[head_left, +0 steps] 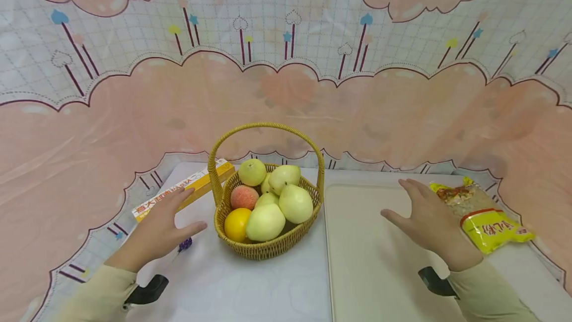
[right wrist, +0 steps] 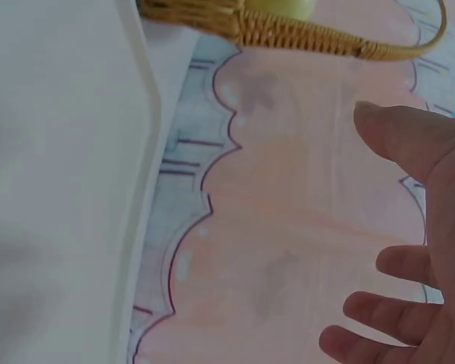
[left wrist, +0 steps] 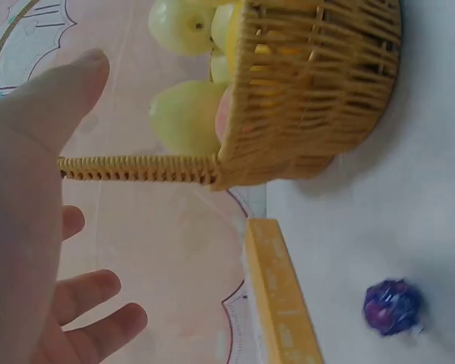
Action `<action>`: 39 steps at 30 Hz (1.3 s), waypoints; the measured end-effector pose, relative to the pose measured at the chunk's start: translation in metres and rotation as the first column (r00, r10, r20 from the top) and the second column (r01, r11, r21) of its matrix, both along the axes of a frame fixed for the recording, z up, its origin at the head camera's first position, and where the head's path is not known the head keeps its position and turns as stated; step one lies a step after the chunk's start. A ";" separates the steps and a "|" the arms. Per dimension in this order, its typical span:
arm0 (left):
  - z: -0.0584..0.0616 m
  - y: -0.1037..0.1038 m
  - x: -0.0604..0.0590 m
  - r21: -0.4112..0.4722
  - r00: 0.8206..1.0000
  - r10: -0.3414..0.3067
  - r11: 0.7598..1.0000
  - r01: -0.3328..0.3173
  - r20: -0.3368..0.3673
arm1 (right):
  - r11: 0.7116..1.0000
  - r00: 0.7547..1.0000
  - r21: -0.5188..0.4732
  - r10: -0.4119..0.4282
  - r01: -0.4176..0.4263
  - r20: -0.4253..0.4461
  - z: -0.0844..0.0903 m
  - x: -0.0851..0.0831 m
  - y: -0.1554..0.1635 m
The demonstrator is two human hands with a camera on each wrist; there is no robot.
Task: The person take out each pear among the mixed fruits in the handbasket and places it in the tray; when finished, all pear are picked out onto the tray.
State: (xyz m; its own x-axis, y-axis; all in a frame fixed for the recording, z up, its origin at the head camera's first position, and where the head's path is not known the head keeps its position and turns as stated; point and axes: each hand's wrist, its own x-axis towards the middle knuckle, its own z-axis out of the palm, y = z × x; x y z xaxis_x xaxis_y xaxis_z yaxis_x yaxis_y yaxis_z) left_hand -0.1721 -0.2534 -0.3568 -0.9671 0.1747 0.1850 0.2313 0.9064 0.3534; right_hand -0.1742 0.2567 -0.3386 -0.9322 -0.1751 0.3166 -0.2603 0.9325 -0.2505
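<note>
Beige-sleeved arms, both hands spread and holding nothing, flank a wicker fruit basket on a white table.

Nearest, at 7 o'clock: left hand [head_left: 162, 227], fingers straight and apart, hovering over the table [head_left: 268, 287]; a small purple wrapped candy [head_left: 185, 244] lies just beside its thumb. At 4 o'clock: right hand [head_left: 426, 222], fingers likewise splayed, above the cream cutting board [head_left: 366, 272]. At 3 o'clock, just beside that hand: yellow food packet [head_left: 484, 215]. Centre: wicker basket [head_left: 263, 250] with arched handle, holding pale green pears [head_left: 295, 202], a peach [head_left: 244, 197] and an orange [head_left: 236, 223]. At 10 o'clock, touching the basket's side: long yellow box [head_left: 187, 188], partly under the left fingertips. Farthest, at 12 o'clock: pink cloud-print backdrop [head_left: 286, 93].
</note>
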 end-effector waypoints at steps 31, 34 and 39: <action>-0.059 0.041 0.006 0.369 0.995 -0.026 0.929 -0.010 0.095 | 0.868 0.942 -0.391 0.337 -0.306 0.009 -0.029 -0.010 -0.103; -0.059 0.043 0.004 0.368 0.994 -0.028 0.930 -0.013 0.104 | 0.858 0.935 -0.405 0.353 -0.315 0.020 -0.030 -0.013 -0.110; -0.063 0.045 0.001 0.374 0.993 -0.023 0.927 -0.022 0.115 | 0.846 0.929 -0.420 0.371 -0.328 0.022 -0.031 -0.016 -0.121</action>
State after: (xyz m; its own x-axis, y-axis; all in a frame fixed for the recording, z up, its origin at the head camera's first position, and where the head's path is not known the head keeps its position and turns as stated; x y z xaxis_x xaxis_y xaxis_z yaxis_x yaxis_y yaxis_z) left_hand -0.1711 -0.2086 -0.4197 -0.9856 0.1150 0.1239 0.1689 0.7031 0.6907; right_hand -0.1904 0.1358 -0.3699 -0.8633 -0.3726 0.3405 -0.5039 0.5970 -0.6243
